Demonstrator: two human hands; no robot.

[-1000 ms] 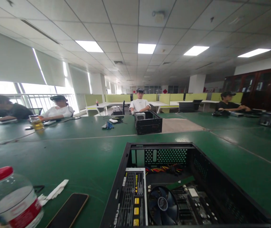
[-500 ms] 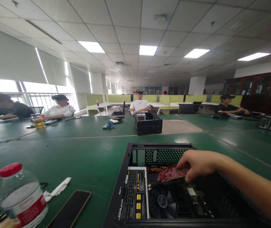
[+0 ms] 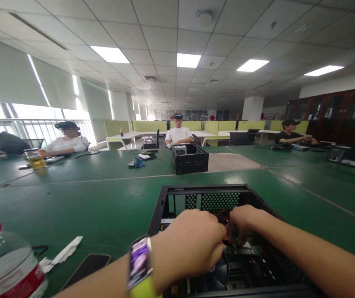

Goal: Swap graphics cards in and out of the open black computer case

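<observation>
So both bare hands are down inside an open black PC case [image 3: 158,209] on a green table [image 3: 109,211]. Left hand [image 3: 192,240] has its fingers curled in, right hand [image 3: 247,219] is bent down close beside it, and a bit of dark red part [image 3: 228,234] peeks out between them. Fingertips are hidden, so I can't tell if either one is actually pinching it.

Cooling fan [image 3: 216,277] sits partly under the left hand. Behind them there's a honeycomb mesh panel [image 3: 220,200].

Writing-wise, slim pickings: the power supply [image 3: 165,222] shows just a sliver of its printed label, the rest covered by the left hand. Smartwatch [image 3: 140,263] has a purplish picture on screen, yellow-green strap. The red-capped bottle [image 3: 9,269] wears a red-and-white label, too blurry for me to read. Phone [image 3: 87,269] lies near it, screen dark.
</observation>
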